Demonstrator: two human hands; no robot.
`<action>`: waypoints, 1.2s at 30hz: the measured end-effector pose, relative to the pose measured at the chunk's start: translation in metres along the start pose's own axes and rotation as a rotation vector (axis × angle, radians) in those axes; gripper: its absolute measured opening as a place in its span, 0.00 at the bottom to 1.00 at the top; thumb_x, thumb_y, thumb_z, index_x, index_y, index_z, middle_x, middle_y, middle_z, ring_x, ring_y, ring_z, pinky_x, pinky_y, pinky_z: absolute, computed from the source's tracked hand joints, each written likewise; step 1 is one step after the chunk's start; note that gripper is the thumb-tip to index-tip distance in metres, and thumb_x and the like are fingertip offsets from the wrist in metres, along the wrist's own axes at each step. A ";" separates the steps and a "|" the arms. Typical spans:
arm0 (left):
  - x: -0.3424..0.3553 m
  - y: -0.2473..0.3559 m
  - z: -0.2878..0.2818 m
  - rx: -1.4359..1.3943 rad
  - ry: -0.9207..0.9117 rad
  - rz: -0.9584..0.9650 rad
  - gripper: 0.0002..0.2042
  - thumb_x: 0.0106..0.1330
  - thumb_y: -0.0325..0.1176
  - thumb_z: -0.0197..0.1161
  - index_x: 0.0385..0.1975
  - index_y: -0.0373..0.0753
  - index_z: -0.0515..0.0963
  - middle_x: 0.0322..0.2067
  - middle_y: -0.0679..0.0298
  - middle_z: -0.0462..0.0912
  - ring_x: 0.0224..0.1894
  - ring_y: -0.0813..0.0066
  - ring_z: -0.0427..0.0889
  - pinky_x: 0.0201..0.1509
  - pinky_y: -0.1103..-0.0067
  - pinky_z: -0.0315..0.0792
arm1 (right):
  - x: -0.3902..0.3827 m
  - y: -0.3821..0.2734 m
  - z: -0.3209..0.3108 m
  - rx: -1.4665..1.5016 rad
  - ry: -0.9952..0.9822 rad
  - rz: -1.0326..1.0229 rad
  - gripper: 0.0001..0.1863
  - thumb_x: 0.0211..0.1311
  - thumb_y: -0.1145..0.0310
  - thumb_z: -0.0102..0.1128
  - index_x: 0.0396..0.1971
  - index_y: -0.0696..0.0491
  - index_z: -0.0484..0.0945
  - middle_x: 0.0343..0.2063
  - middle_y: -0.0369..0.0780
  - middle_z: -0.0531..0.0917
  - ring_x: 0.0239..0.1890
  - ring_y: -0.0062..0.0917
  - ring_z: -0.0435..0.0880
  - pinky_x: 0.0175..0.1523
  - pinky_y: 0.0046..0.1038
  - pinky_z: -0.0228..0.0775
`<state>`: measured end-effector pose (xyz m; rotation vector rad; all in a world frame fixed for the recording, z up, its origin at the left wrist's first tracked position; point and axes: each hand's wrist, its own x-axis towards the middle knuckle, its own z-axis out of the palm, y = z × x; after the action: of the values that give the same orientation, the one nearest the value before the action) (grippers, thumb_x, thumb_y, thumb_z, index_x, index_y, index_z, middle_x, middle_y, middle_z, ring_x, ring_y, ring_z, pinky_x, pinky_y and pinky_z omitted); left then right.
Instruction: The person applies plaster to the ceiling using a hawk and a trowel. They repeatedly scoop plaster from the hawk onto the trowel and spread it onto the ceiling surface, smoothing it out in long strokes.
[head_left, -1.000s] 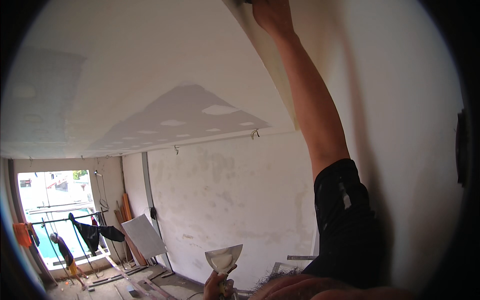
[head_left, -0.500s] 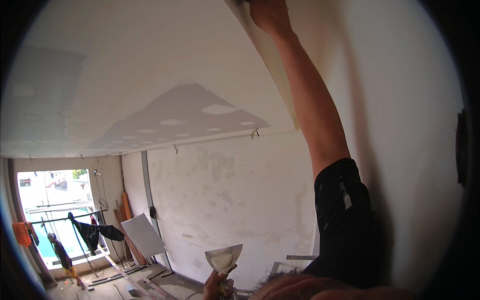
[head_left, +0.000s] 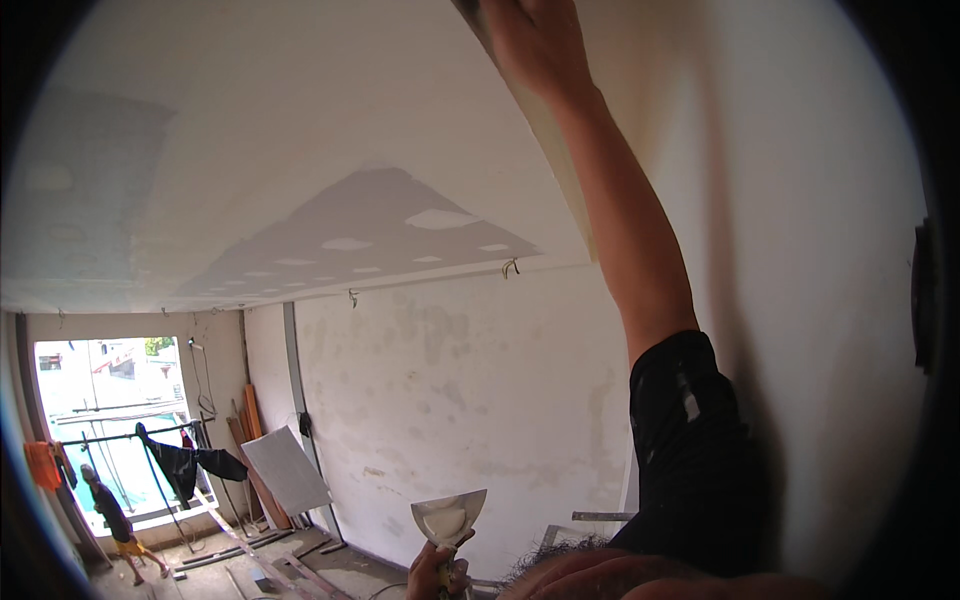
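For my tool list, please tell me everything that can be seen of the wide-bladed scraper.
The scraper has a thin, metallic-looking blade that flares toward its top edge. A whitish, paste-like patch lies on it. Low in the view, before the pale wall, it points upward, slightly tilted. The left hand grips it from below, hiding most of its lower part.
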<state>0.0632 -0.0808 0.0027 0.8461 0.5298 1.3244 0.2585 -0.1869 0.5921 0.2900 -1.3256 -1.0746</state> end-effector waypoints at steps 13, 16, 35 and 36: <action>0.001 0.002 -0.003 0.011 -0.004 -0.007 0.25 0.76 0.36 0.54 0.72 0.48 0.62 0.32 0.68 0.66 0.25 0.82 0.65 0.22 0.84 0.64 | -0.031 -0.006 -0.029 0.258 0.101 0.050 0.18 0.80 0.63 0.51 0.58 0.58 0.78 0.36 0.34 0.84 0.34 0.16 0.77 0.42 0.21 0.70; 0.001 0.003 -0.003 0.012 0.001 -0.011 0.25 0.76 0.36 0.54 0.72 0.48 0.62 0.33 0.68 0.65 0.26 0.81 0.65 0.23 0.83 0.64 | -0.031 0.037 -0.032 0.158 0.129 0.127 0.18 0.80 0.63 0.52 0.58 0.59 0.77 0.38 0.35 0.85 0.38 0.18 0.79 0.46 0.23 0.72; 0.004 0.006 -0.005 0.010 -0.024 -0.026 0.28 0.75 0.37 0.55 0.73 0.47 0.59 0.41 0.65 0.64 0.33 0.78 0.67 0.29 0.81 0.67 | -0.034 0.085 -0.005 0.032 0.021 0.269 0.22 0.79 0.63 0.46 0.66 0.56 0.72 0.60 0.50 0.81 0.63 0.40 0.79 0.68 0.36 0.68; 0.004 0.006 -0.005 0.011 -0.024 -0.026 0.28 0.75 0.37 0.55 0.73 0.47 0.59 0.41 0.65 0.64 0.33 0.78 0.67 0.29 0.80 0.67 | -0.034 0.085 -0.005 0.032 0.019 0.276 0.22 0.79 0.63 0.46 0.66 0.56 0.72 0.60 0.49 0.81 0.63 0.40 0.79 0.68 0.36 0.68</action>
<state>0.0565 -0.0761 0.0049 0.8613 0.5279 1.2870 0.3066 -0.1185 0.6305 0.1353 -1.3227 -0.8180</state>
